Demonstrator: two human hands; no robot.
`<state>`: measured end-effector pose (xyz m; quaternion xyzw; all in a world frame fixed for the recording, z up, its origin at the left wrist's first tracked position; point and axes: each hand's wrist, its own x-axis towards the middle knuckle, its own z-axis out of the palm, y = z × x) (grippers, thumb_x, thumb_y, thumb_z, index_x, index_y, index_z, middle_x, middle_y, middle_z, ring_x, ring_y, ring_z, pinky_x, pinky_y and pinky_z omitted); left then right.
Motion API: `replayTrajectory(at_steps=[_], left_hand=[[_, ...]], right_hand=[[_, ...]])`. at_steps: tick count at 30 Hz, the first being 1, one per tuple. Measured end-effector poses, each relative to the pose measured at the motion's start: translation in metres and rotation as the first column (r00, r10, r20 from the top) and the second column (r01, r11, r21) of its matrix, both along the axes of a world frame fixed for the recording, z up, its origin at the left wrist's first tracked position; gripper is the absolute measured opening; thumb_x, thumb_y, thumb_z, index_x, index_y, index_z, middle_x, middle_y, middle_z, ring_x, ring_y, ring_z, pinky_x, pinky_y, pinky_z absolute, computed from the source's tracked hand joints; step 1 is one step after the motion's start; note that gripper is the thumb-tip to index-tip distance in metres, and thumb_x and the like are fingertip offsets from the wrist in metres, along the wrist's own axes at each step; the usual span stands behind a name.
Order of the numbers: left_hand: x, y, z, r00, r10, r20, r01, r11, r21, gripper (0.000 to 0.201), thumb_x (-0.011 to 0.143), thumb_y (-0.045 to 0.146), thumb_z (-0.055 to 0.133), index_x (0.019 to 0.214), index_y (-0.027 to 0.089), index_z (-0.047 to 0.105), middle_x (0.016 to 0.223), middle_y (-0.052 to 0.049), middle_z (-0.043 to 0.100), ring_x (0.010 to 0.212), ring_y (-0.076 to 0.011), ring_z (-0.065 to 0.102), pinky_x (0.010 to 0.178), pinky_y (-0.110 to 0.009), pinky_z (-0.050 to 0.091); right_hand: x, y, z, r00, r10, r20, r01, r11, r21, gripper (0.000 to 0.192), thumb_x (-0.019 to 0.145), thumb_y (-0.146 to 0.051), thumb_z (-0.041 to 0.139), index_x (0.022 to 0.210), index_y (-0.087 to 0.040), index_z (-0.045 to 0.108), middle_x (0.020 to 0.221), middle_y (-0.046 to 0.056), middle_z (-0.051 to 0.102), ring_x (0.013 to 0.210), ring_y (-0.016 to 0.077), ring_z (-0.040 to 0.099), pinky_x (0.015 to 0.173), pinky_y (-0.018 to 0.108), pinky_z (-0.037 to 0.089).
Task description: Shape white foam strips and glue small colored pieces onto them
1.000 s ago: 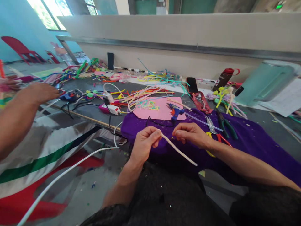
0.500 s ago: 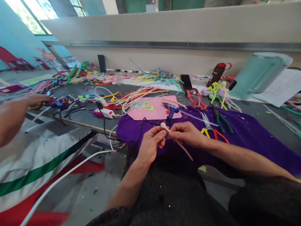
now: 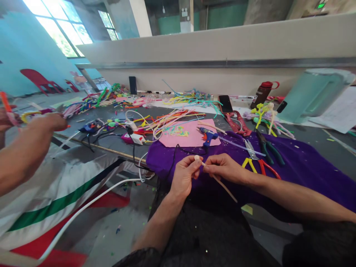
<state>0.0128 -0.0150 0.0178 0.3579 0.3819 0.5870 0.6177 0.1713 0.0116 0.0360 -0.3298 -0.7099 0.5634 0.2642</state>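
Left hand (image 3: pixel 185 176) and right hand (image 3: pixel 224 168), each grip closed, pinch one cream pipe cleaner (image 3: pixel 219 182) at its upper end. It hangs over the purple cloth (image 3: pixel 300 163) at the bench (image 3: pixel 111 139) edge, blue glue gun (image 3: pixel 207 134) just beyond.

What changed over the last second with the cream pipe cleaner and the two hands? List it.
The right hand slid up the cream pipe cleaner to meet the left hand, and the stem's top end is now curled small at the left fingertips. Both hands kept their grip throughout. The blue glue gun and pink sheet stayed put.
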Motion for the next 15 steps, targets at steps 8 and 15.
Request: replayTrajectory(at_steps=[8,15], left_hand=[[0.000,0.000,-0.003,1.000,0.014,0.017,-0.015,1.000,0.003,0.016,0.063,0.025,0.073,0.069,0.014,0.064,0.057,0.004,0.052,0.040,-0.0017,0.038,0.038,-0.017,0.022],[-0.015,0.006,0.003,0.992,0.118,0.037,-0.119,0.992,0.032,0.019,0.066,0.029,0.070,0.069,0.014,0.058,0.047,0.007,0.043,0.039,-0.0021,0.034,0.039,-0.016,0.022]], right_hand=[[-0.002,-0.002,0.001,1.000,0.007,0.025,-0.007,1.000,0.008,0.032,0.080,-0.043,0.053,0.066,-0.014,0.054,0.052,-0.004,0.047,0.044,0.0061,0.041,0.043,0.019,0.030],[-0.001,-0.001,0.005,0.997,0.006,0.079,-0.014,0.995,0.101,0.024,0.081,-0.034,0.053,0.067,-0.014,0.057,0.057,-0.003,0.051,0.052,0.0073,0.043,0.049,0.019,0.032]])
